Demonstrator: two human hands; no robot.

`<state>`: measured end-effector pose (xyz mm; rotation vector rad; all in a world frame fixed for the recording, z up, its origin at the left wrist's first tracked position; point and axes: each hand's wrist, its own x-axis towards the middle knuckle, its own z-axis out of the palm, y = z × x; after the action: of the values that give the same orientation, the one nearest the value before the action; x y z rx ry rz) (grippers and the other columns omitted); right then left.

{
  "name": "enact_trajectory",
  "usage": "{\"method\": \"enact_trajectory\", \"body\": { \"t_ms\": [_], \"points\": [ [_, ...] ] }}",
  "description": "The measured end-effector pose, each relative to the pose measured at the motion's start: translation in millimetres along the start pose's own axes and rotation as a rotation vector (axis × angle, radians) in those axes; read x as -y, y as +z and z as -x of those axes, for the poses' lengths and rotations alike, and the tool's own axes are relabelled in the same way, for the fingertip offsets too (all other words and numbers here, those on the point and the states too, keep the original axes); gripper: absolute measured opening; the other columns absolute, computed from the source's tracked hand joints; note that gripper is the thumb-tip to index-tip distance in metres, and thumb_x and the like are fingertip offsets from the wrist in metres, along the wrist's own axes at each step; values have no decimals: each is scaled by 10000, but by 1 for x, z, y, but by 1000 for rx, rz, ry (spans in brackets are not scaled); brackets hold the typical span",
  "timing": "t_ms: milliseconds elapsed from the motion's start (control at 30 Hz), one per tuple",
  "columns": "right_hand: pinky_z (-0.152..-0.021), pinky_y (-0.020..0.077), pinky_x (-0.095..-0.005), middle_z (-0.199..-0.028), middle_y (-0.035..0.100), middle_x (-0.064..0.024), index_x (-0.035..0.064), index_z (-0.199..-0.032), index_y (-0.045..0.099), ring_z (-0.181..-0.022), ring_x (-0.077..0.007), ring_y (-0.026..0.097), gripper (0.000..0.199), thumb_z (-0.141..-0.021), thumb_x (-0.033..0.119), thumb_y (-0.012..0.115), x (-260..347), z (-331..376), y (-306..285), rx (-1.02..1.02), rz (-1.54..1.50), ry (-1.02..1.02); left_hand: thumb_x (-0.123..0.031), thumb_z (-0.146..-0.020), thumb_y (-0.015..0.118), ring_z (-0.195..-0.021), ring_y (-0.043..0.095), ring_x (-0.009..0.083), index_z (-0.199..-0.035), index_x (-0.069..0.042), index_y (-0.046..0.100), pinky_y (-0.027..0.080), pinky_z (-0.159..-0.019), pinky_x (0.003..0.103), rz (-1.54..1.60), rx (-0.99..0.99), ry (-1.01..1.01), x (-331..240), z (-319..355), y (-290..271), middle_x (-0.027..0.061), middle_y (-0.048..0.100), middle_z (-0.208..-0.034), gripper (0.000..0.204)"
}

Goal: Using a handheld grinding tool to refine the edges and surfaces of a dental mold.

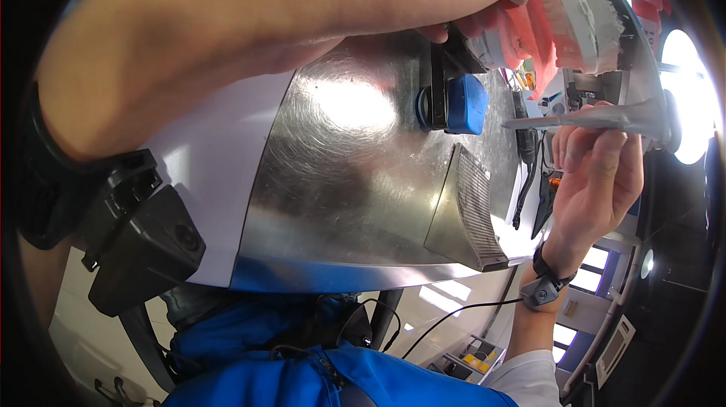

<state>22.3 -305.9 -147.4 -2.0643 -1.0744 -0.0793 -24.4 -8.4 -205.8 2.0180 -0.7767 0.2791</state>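
My left forearm crosses the top of the view. The fingers of my left hand (482,22) curl around a dental model (576,21) of white plaster with pink wax; the palm is mostly hidden. A flap of pink wax hangs down from the model. Below my left fingers are a black metal bracket and a blue block (466,104), apparently parts of the model's holder. At the right, my right hand (597,169) is closed around a long grey tapering tool (556,121). Its thin end points left, below the wax and apart from it.
A scratched metal work surface (340,180) lies in front of me, with a ribbed metal grille (475,207) near its edge. Beyond it are a black handpiece (525,139) with its cord and small tools. A bright lamp (687,97) shines at the far right.
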Motion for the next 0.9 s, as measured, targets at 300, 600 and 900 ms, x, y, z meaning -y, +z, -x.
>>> {"method": "enact_trajectory", "body": {
  "t_ms": [300,600,900],
  "points": [
    [-564,385,-234,-819,639,-70,-68,-1084,638,-637,-101,539,229,-1076,141,546,-2,-3,5,-85,78,-125,-185,-977,506,-844,651,212,-964,28,681,560,-771,366,725,-27,-656,-19,-6,5,126,675,-922,276],
    [-542,370,-234,-783,622,-68,-77,-1146,653,-631,-89,521,256,-1079,144,543,-4,0,-1,-28,230,-153,-245,-983,491,-804,612,190,-963,27,675,532,-739,351,564,-182,-737,-26,-11,14,108,641,-878,329],
    [-517,353,-233,-725,595,-51,-73,-1193,604,-583,-74,473,296,-1094,194,527,-1,3,11,51,143,10,-249,-987,464,-702,611,205,-960,28,685,533,-675,358,505,16,-749,-29,-15,-8,112,645,-858,355]
  ]
}}
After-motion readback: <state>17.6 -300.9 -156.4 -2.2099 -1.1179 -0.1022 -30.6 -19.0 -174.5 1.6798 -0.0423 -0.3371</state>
